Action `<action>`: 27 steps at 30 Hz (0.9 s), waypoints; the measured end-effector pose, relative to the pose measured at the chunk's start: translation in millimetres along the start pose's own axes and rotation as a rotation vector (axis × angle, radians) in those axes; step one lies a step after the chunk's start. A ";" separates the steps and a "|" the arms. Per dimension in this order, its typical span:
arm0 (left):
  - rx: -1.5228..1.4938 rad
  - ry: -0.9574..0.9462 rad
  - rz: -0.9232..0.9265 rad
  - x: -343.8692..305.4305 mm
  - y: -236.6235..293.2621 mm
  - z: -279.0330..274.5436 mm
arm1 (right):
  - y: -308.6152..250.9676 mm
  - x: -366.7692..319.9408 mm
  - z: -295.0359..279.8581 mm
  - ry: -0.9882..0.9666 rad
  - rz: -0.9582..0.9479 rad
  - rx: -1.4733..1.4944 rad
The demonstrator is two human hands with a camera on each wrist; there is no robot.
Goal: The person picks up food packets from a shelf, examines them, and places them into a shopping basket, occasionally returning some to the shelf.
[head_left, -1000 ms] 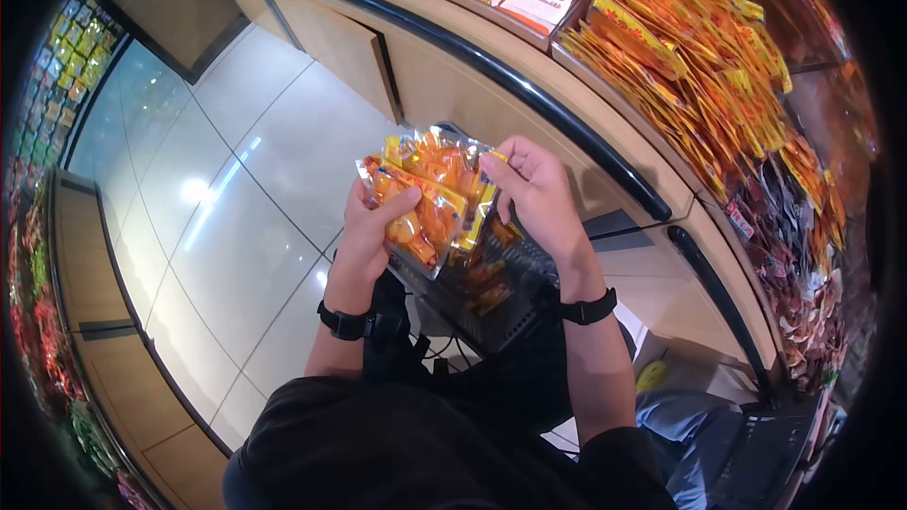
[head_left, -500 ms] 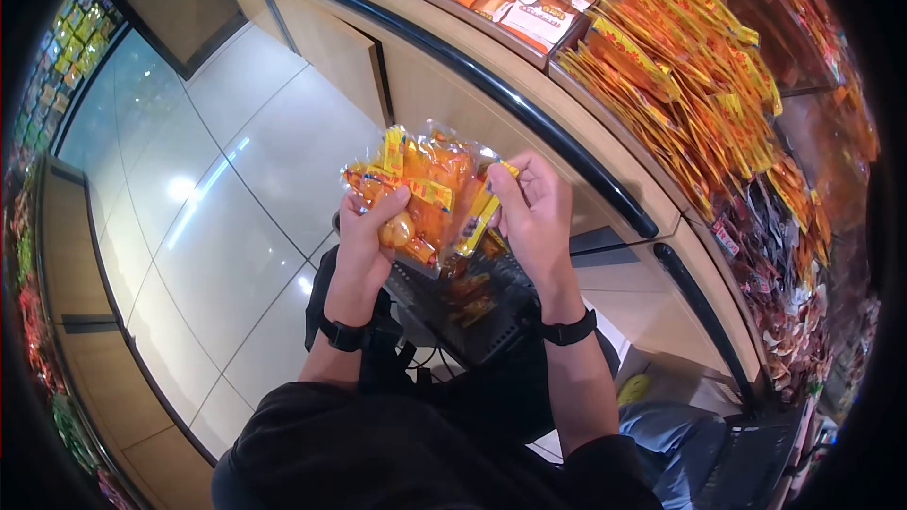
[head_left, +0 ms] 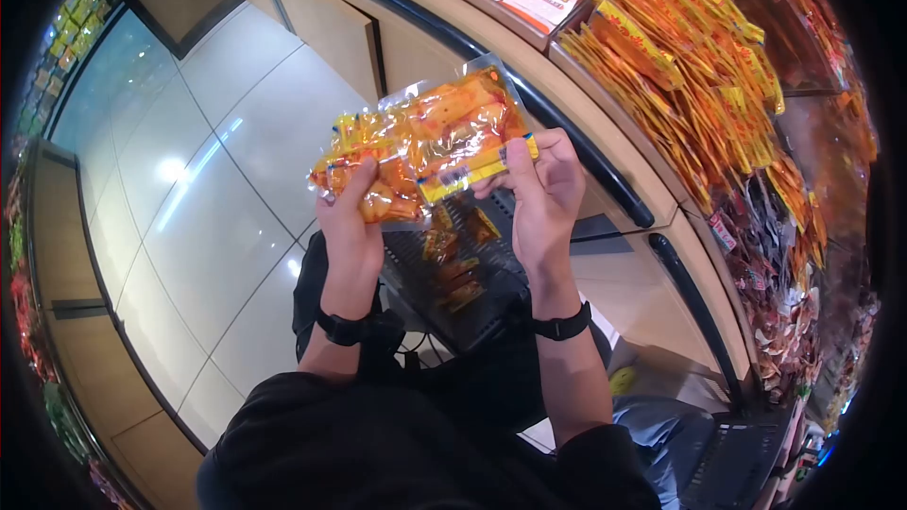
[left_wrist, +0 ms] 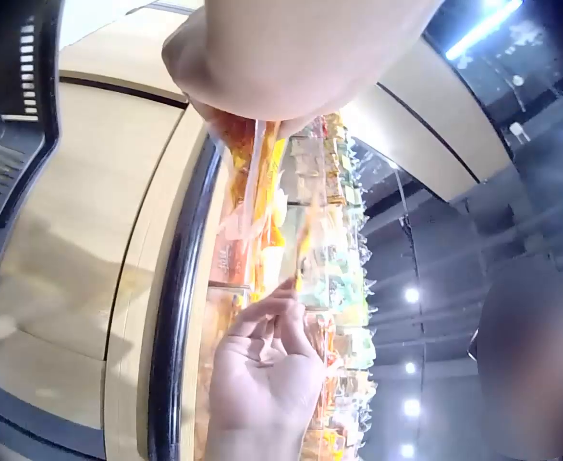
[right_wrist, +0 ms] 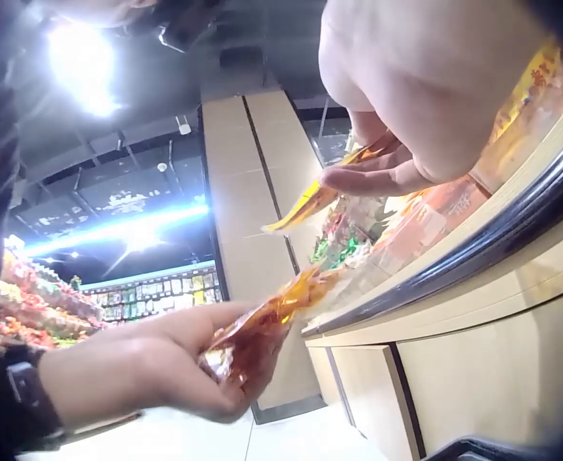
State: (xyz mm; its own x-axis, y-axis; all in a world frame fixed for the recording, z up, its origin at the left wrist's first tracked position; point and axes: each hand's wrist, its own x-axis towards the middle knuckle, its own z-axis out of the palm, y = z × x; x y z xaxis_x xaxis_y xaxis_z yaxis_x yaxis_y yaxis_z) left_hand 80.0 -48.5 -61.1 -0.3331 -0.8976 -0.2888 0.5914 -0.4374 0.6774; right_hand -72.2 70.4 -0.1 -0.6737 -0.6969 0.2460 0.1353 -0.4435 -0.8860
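My left hand (head_left: 350, 217) grips a few clear snack packets (head_left: 389, 191) with orange-brown food and yellow strips, thumb on top. In my right hand (head_left: 548, 194) one clear packet (head_left: 468, 118) is pinched by its yellow-strip edge; it lies spread out and overlaps the left hand's packets in the head view. The left wrist view has the right hand (left_wrist: 267, 375) pinching the packet's edge, seen thin from the side. From the right wrist, the left hand (right_wrist: 166, 360) shows curled around its packets (right_wrist: 257, 336). Below both hands, a dark basket (head_left: 411, 297) holds several similar packets (head_left: 460, 279).
A wooden display counter with a black rail (head_left: 624, 198) curves along the right. On it are a heap of yellow-orange packets (head_left: 699, 76) and white-orange packs (head_left: 539, 0). Tiled floor (head_left: 227, 217) lies left, with another counter (head_left: 90, 255) beyond. Someone's jeans (head_left: 661, 434) show at lower right.
The right hand's packet has come out from behind the left hand's packets and turned its broad side upward. Both hands are now slightly higher in the head view, the left one also farther left.
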 end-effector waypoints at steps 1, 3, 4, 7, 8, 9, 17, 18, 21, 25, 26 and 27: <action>0.026 0.043 0.054 -4.6 3.2 6.2 | 1.7 -1.7 2.6 0.004 0.007 0.008; 0.036 0.042 0.089 -7.9 8.3 11.9 | 3.7 -3.0 8.7 0.077 -0.241 -0.287; 0.091 0.061 0.117 -8.6 9.7 14.1 | 5.1 -5.2 14.2 0.144 -0.359 -0.360; 0.121 0.036 0.000 -10.9 11.9 17.2 | 3.6 -0.9 6.6 -0.211 -0.960 -1.063; 0.113 0.039 0.007 -4.6 3.3 5.3 | -0.9 -4.2 14.9 -0.315 -0.887 -1.077; 0.106 0.043 0.013 2.0 -5.0 -6.8 | 1.4 -6.1 18.8 -0.316 -0.879 -1.063; 0.031 0.010 0.050 -7.2 3.1 -6.9 | 11.2 -5.9 21.9 -0.314 -0.679 -1.004; 0.027 -0.016 0.072 -8.9 3.4 -7.1 | 10.6 -7.0 20.1 -0.298 -0.657 -0.990; 0.056 0.034 0.109 -16.1 0.9 -2.5 | 8.8 -7.2 17.8 -0.249 -0.629 -0.968; 0.069 0.046 0.109 -25.6 -3.0 -2.5 | 7.5 -4.2 14.0 -0.148 -0.630 -0.994; 0.054 0.018 0.104 -30.0 -1.2 0.2 | 6.1 -1.6 13.5 -0.135 -0.664 -1.010; 0.056 0.009 0.103 -31.5 -1.5 -0.2 | 2.4 -1.0 13.4 -0.126 -0.668 -1.012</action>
State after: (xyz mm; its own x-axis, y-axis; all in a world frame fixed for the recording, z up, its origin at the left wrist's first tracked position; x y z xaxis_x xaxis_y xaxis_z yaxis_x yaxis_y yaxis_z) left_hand 89.8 -19.6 -53.2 -0.2660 -0.9381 -0.2217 0.5802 -0.3395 0.7404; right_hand -61.5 62.5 2.8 -0.3112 -0.5743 0.7572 -0.8762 -0.1351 -0.4626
